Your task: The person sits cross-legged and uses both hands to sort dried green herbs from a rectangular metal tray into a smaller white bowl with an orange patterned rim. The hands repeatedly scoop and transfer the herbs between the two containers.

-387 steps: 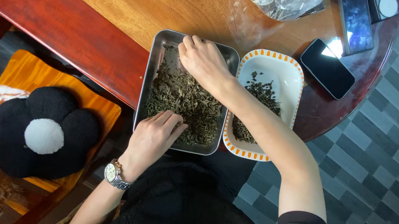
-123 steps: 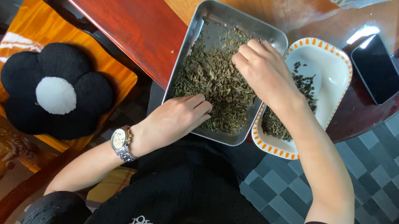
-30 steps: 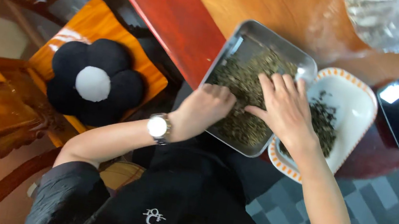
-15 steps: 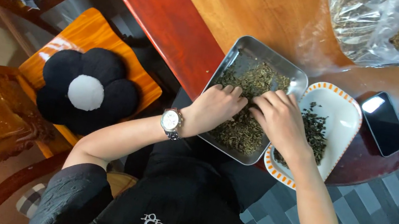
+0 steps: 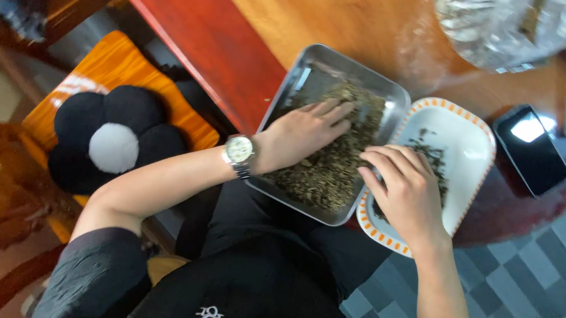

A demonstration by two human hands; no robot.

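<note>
We see a rectangular metal tray (image 5: 309, 72) heaped with dark, dry, shredded leaves (image 5: 331, 167), standing at the near edge of the wooden tabletop (image 5: 337, 9). Its long axis runs from that edge away toward the tabletop's middle, slightly tilted. Our left hand (image 5: 302, 133) lies flat and spread on the leaves, holding nothing. Our right hand (image 5: 403, 189), fingers loosely curled, rests over the seam between the tray and the white orange-rimmed dish (image 5: 471, 140) touching its right side; we cannot tell whether it pinches any leaves.
</note>
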